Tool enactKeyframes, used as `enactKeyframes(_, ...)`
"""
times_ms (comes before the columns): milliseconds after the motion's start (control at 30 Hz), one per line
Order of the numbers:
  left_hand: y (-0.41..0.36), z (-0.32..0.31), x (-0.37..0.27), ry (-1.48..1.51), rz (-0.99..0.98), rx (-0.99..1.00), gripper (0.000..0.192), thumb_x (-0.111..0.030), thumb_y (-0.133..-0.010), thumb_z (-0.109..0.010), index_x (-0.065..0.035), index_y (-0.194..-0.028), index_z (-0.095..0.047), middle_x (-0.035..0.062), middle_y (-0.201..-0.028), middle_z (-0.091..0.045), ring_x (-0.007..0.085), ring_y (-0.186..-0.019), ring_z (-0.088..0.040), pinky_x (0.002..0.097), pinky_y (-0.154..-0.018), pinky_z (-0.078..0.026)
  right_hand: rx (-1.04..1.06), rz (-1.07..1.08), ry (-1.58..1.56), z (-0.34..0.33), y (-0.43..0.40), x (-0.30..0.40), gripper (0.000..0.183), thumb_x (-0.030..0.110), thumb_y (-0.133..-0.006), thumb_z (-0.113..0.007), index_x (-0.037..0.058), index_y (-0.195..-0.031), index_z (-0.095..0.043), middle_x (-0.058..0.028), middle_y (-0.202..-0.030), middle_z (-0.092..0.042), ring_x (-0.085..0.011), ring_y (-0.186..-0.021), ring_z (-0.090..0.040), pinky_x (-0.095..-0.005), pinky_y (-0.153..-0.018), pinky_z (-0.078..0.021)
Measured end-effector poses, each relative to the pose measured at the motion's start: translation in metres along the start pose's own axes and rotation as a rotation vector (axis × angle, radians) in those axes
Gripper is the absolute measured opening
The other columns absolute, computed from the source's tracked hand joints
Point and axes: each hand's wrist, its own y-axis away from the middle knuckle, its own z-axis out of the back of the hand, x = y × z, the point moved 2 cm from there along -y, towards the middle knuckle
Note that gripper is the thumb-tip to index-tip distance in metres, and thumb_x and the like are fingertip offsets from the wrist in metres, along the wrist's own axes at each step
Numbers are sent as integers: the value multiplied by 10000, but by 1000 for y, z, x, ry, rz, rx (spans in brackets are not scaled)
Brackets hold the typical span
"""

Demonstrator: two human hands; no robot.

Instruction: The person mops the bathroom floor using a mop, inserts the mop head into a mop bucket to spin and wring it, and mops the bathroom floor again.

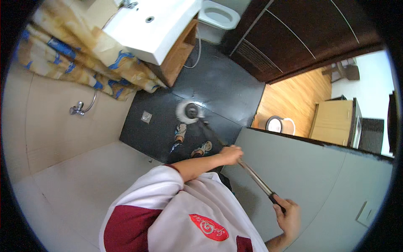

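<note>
A mop's metal pole (256,176) slants from the lower right toward the floor at the middle of the head view. My left hand (231,155) is closed around the middle of the pole. Higher up, my right hand (287,214) grips the black end of the handle. The round white mop head (181,112), blurred, lies on the dark tiled floor (220,91) just beyond my shoes, with a dark round hub at its centre.
A square floor drain (146,117) lies left of the mop head. Ahead are a white washbasin (167,28) on a wooden cabinet, a toilet (219,17) and a patterned shower curtain (85,56). A bucket (280,125) stands beyond the doorway, near the dark door (283,34).
</note>
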Motion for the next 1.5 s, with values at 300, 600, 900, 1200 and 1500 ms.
enactKeyframes(300,80,119,69,-78,60,147,190,-209,-782,-672,-139,-956,-701,117,-977,-686,360,-1017,-635,508,-794,-536,40,152,-99,-8,-28,125,334,85,-744,-759,70,-1076,-729,-169,-763,-670,-313,-638,-643,-368,-605,-498)
enactKeyframes(600,118,193,253,-296,274,1,191,-215,-784,-677,-133,-953,-708,106,-1045,-645,337,-1079,-595,478,-856,-529,224,213,-143,-138,-149,194,402,215,-872,-639,178,-1272,-641,-221,-922,-672,-407,-844,-657,-468,-770,-520)
enactKeyframes(900,60,164,81,-55,-198,256,143,-180,-700,-692,-81,-803,-692,144,-801,-687,379,-855,-676,514,-686,-544,6,-196,-216,-2,-32,206,373,67,-743,-760,26,-1110,-712,-222,-952,-710,-293,-826,-711,-352,-753,-538)
enactKeyframes(1200,189,261,230,-13,138,-195,164,-252,-729,-677,-118,-820,-704,162,-861,-681,386,-876,-668,530,-715,-541,154,282,2,-57,-124,334,405,122,-739,-766,83,-1138,-708,-184,-811,-684,-327,-692,-658,-389,-661,-512)
enactKeyframes(1500,373,223,335,16,450,-489,106,-191,-761,-638,-110,-830,-630,107,-909,-638,356,-939,-602,478,-766,-509,387,642,238,-167,-145,437,380,232,-764,-753,181,-1139,-719,-143,-842,-710,-328,-759,-687,-440,-709,-543)
